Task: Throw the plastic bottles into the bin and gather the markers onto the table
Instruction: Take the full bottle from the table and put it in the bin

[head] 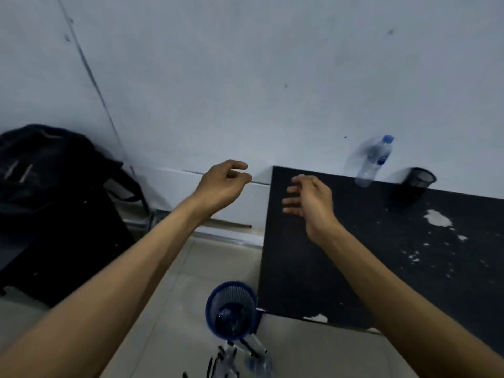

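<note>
A clear plastic bottle (372, 162) with a blue cap stands at the far edge of the black table (381, 255), against the wall. My right hand (308, 201) hovers over the table's left part, fingers apart and holding nothing. My left hand (222, 184) is raised left of the table, fingers loosely curled, nothing in it. A blue mesh bin (231, 309) stands on the floor by the table's near left corner, with something blue and clear inside. Several markers (231, 358) and a clear bottle (257, 362) lie on the floor below the bin, blurred.
A black mesh cup (418, 180) sits on the table right of the standing bottle. A dark backpack (49, 186) rests on a black chair or stand at the left. White wall behind; pale tiled floor (191, 268) between chair and table.
</note>
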